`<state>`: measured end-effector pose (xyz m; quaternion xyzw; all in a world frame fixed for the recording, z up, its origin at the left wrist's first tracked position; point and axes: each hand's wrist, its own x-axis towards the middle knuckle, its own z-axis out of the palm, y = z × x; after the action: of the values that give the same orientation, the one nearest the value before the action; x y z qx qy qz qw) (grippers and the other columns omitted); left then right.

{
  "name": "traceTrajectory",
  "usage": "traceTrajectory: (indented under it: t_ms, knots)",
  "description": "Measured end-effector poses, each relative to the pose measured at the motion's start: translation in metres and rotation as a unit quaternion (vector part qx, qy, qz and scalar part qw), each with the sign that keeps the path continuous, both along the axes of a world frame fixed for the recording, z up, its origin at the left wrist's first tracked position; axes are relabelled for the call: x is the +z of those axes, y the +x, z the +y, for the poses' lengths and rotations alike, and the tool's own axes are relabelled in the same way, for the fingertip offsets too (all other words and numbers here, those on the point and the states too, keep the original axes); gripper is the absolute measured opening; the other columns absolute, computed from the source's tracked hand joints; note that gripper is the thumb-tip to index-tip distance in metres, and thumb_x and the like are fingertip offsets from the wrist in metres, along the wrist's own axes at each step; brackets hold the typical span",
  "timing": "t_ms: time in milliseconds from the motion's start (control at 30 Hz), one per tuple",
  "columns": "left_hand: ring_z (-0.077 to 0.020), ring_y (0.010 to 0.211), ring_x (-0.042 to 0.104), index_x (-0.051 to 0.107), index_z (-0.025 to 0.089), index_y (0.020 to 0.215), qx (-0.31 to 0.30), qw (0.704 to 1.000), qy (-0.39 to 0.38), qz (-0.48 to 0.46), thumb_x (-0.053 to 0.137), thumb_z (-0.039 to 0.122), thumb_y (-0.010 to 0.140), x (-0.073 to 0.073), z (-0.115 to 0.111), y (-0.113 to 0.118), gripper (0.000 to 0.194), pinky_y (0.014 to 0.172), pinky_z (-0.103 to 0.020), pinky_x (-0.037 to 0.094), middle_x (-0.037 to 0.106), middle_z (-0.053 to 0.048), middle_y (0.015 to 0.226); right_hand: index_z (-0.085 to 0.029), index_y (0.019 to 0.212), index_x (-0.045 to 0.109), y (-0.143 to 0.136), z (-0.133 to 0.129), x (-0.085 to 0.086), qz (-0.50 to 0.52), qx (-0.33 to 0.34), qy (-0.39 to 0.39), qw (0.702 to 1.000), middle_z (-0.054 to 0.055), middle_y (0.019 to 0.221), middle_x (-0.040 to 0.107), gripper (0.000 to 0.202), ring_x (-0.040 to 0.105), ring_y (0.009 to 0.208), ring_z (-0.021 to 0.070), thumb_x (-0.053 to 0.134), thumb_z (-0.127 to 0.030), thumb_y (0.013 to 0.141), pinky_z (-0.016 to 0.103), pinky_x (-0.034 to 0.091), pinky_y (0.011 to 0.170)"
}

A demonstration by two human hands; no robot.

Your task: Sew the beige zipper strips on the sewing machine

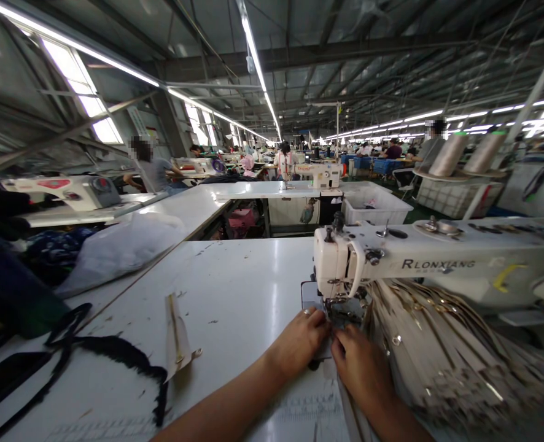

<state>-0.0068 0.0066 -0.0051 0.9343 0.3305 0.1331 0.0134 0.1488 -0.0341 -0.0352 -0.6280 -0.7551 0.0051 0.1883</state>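
Observation:
A white sewing machine [345,255] stands at the right of the white table. Just in front of its needle area, my left hand [305,337] has its fingers curled down, a ring on one of them. Close beside it, my right hand [357,353] is closed, thumb and fingers pressed together at the edge of a pale strip [352,408] that runs toward me. What the fingertips grip is too small to make out. A large bundle of pale zipper strips [431,344] lies right of my right hand. One short zipper piece [176,334] lies apart on the left.
Black fabric trim [120,356] and a white plastic bag [122,248] lie at the left. Behind the table are a white bin [377,209] and another sewing machine [327,175]. Thread cones [449,153] stand at the back right. Several people sit farther away.

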Motion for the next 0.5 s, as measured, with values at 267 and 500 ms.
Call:
traceTrajectory:
  t_ms: [267,500]
  knots:
    - [-0.0218,0.095,0.052,0.064,0.016,0.104,0.005,1.0,-0.004,-0.016,0.046,0.018,0.095,-0.001,0.0029,0.0016,0.02,0.085,-0.034,0.049,0.057,-0.008,0.099,-0.021,0.099,0.067,-0.0003,0.0002,-0.0021,-0.041,-0.008,-0.001,0.999,0.004,0.093,0.068,0.027,0.066,0.078,0.0176,0.042,-0.015,0.09,0.027,0.048,0.064]
    - [-0.0204,0.095,0.052,0.065,0.016,0.101,0.02,0.998,-0.036,-0.052,0.045,0.019,0.096,-0.0032,0.0073,0.0038,0.021,0.085,-0.033,0.049,0.058,-0.008,0.099,-0.021,0.104,0.066,-0.0026,0.0031,0.0041,-0.057,-0.017,-0.017,0.998,0.005,0.095,0.069,0.029,0.067,0.076,0.0171,0.041,-0.015,0.091,0.026,0.047,0.061]
